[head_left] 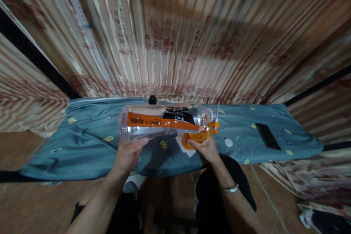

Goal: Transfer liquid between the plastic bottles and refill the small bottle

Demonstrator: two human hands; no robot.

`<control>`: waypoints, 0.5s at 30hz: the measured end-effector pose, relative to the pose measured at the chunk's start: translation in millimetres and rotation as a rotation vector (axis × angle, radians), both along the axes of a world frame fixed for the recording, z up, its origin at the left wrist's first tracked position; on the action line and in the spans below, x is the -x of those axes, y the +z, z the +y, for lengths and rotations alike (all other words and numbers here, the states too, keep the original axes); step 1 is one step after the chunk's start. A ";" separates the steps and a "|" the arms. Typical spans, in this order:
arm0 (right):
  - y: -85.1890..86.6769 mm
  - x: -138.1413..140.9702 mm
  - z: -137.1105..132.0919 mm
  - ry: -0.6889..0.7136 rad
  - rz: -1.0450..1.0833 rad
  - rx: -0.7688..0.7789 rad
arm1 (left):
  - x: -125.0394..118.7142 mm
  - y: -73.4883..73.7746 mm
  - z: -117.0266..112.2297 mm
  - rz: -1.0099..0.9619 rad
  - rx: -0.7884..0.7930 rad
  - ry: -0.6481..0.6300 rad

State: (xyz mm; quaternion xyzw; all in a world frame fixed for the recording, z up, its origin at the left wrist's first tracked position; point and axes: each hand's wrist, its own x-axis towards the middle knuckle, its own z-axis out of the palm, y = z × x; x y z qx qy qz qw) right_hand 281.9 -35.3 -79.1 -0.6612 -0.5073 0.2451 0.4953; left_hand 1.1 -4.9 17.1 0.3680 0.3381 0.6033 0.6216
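Observation:
My left hand (131, 150) is closed around the base end of a large clear plastic bottle (161, 120) with an orange, silver and black label. The bottle lies almost level above the table, its uncapped mouth toward the right. My right hand (207, 148) grips a smaller bottle of orange, see-through colour (201, 136), tilted just below the big bottle's neck. Beside it shows an orange pump head (215, 127) with a thin pale tube sticking up; whether my right hand touches it I cannot tell. A scalloped white piece (190, 153) is partly hidden under the orange bottle.
A blue-green cloth (90, 146) with yellow prints covers the long narrow table. On it lie a black phone (268, 136) at the right and a round white disc (228, 142). A black ball-like object (152, 99) stands at the back edge. Patterned curtains (164, 36) hang close behind.

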 end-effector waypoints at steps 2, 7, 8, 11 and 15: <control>2.1 1.0 -0.1 0.000 0.003 -0.004 | 0.1 1.3 -0.2 -0.004 0.000 -0.005; 3.7 1.2 -0.5 0.012 0.003 -0.012 | -0.1 2.3 0.6 -0.014 -0.010 -0.021; 3.2 1.0 -0.5 0.010 0.002 -0.010 | -0.2 2.3 0.6 -0.013 -0.008 -0.016; 0.9 0.6 -0.1 -0.008 -0.003 -0.011 | 0.0 1.6 0.4 -0.007 0.001 0.000; -0.4 1.0 0.5 0.014 0.020 -0.012 | 1.8 -0.4 -0.3 0.004 0.017 -0.014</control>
